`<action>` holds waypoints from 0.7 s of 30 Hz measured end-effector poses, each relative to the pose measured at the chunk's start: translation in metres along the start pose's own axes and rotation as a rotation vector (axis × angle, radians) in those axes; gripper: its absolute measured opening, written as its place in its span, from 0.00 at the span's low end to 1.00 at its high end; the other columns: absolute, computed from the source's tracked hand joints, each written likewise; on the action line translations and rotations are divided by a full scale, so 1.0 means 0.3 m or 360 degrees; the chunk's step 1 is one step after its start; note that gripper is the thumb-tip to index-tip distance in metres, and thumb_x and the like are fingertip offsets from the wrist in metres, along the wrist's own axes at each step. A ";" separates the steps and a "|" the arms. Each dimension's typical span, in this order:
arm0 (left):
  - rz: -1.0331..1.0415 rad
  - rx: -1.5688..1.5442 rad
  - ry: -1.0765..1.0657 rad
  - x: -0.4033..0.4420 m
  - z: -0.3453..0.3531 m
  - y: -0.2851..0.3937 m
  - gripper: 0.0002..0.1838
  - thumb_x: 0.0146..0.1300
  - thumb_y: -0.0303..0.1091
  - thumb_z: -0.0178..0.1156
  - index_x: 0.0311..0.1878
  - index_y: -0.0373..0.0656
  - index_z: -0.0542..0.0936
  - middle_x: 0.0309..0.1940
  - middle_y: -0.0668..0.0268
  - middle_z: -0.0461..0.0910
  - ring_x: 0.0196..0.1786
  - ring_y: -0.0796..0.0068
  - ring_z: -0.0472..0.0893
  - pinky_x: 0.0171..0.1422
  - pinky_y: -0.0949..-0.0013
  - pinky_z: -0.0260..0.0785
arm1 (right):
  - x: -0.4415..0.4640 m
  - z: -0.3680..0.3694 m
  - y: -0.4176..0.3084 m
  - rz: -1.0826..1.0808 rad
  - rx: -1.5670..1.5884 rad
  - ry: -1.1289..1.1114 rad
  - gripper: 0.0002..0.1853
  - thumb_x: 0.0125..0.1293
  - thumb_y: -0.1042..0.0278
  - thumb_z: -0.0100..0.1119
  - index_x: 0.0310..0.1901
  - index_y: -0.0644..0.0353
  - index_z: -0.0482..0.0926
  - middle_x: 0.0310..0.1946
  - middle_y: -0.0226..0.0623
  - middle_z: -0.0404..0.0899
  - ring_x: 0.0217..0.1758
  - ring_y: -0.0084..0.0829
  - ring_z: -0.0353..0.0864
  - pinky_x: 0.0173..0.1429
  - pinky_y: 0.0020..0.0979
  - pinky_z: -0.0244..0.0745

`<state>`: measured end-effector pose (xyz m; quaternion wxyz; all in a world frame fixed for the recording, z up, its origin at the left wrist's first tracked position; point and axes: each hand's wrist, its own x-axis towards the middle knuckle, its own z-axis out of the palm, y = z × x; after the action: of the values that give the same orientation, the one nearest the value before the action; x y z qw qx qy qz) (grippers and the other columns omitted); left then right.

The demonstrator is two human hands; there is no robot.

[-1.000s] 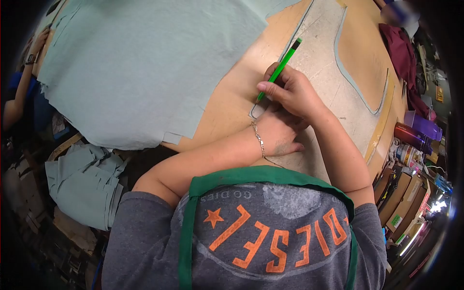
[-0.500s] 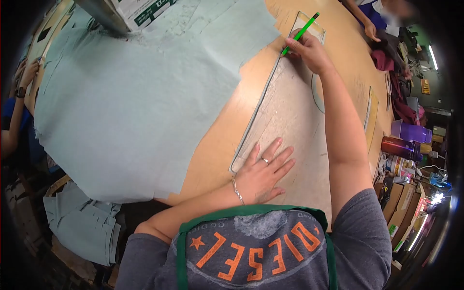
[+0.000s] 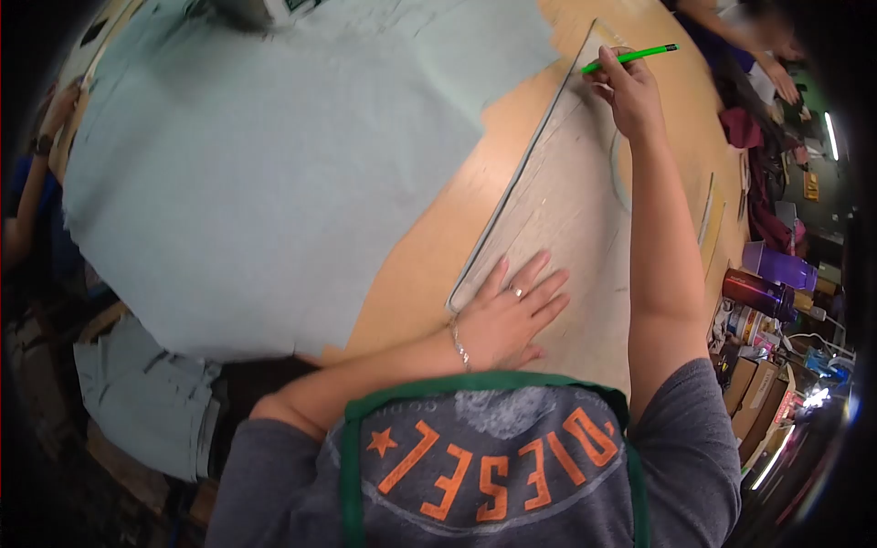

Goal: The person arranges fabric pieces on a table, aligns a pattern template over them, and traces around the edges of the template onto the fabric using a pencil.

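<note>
My right hand (image 3: 626, 87) is closed around a green pencil (image 3: 653, 52) with a black end, its tip at the upper left edge of a large pale pattern template (image 3: 571, 173). The template lies flat, with a thin grey-blue band along its long left edge. My left hand (image 3: 512, 306), wearing a ring and a bracelet, rests flat on the template's lower part with fingers spread. To the left spreads a large light blue-grey sheet of material (image 3: 274, 173), possibly leather, its edge uneven.
All this lies on a tan worktable (image 3: 416, 265). More blue-grey pieces (image 3: 146, 397) hang at lower left. Other people's hands show at far left (image 3: 59, 105) and upper right (image 3: 778, 80). Bottles (image 3: 758, 290) and boxes (image 3: 754, 393) stand along the right side.
My right hand has moved up along the template's edge, and the pencil has tilted from steep to nearly level. My left hand stays flat on the template. The whole view has shifted slightly.
</note>
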<state>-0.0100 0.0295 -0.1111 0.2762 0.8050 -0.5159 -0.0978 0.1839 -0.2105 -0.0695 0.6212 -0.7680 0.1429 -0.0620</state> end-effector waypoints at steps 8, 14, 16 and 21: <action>-0.0031 -0.0048 0.0048 -0.007 0.002 -0.004 0.34 0.51 0.57 0.55 0.59 0.48 0.67 0.58 0.62 0.66 0.64 0.62 0.58 0.62 0.48 0.47 | -0.593 0.284 -0.041 0.0279 -0.0295 -0.0791 0.12 0.60 0.64 0.59 0.32 0.64 0.72 0.23 0.34 0.76 0.27 0.21 0.75 0.32 0.24 0.70; -0.0083 -0.0063 -0.0216 -0.002 -0.041 0.004 0.34 0.50 0.56 0.56 0.58 0.46 0.68 0.56 0.59 0.67 0.60 0.60 0.63 0.62 0.52 0.51 | -0.632 0.302 -0.032 0.0233 -0.0519 -0.0792 0.12 0.58 0.62 0.61 0.32 0.64 0.73 0.22 0.34 0.77 0.26 0.21 0.75 0.32 0.25 0.70; -0.0093 -0.0076 -0.0253 0.003 -0.048 0.005 0.32 0.51 0.55 0.56 0.56 0.46 0.69 0.54 0.59 0.69 0.59 0.59 0.63 0.61 0.52 0.52 | -0.640 0.306 -0.023 0.0250 -0.0540 -0.0810 0.13 0.58 0.62 0.61 0.33 0.64 0.73 0.21 0.34 0.77 0.26 0.21 0.75 0.32 0.25 0.70; -0.0061 -0.0015 -0.0006 -0.001 -0.008 0.000 0.31 0.51 0.54 0.55 0.55 0.46 0.71 0.55 0.58 0.69 0.58 0.57 0.64 0.61 0.52 0.53 | -0.645 0.311 -0.022 0.0256 -0.0520 -0.0806 0.12 0.58 0.63 0.60 0.33 0.64 0.73 0.22 0.35 0.77 0.27 0.22 0.76 0.32 0.25 0.70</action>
<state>-0.0091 0.0305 -0.1093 0.2769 0.8133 -0.5004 -0.1071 0.0261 -0.0644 -0.0679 0.5084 -0.8349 0.0519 0.2045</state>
